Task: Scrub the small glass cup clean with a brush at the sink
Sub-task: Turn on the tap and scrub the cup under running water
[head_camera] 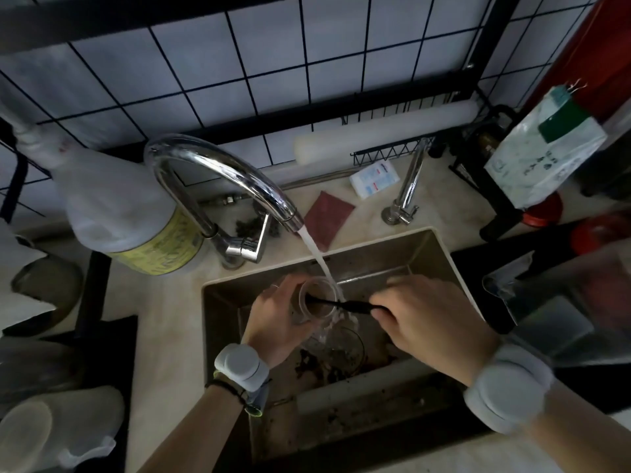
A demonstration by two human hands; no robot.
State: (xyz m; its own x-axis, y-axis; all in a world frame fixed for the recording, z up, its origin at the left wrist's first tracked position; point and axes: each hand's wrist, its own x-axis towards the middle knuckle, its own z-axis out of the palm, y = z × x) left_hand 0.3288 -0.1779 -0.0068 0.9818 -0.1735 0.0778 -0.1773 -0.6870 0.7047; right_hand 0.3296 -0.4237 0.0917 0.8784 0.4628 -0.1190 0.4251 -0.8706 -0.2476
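Observation:
Over the steel sink [423, 254] my left hand [273, 322] grips a small clear glass cup [316, 300], tilted with its mouth toward the right. My right hand [426, 319] holds a thin black brush [345, 304] by its handle, and the brush tip reaches inside the cup. Water runs from the curved chrome tap [218, 175] and strikes the cup's rim, then spills down into the basin. Dark wet scraps lie at the sink bottom under the cup.
A large white bottle with a yellow label [126, 213] stands left of the tap. A dark red scouring pad [327, 216] and a small white packet [374, 180] lie behind the sink beside a second slim tap [406, 189]. A clear container [560, 302] sits to the right.

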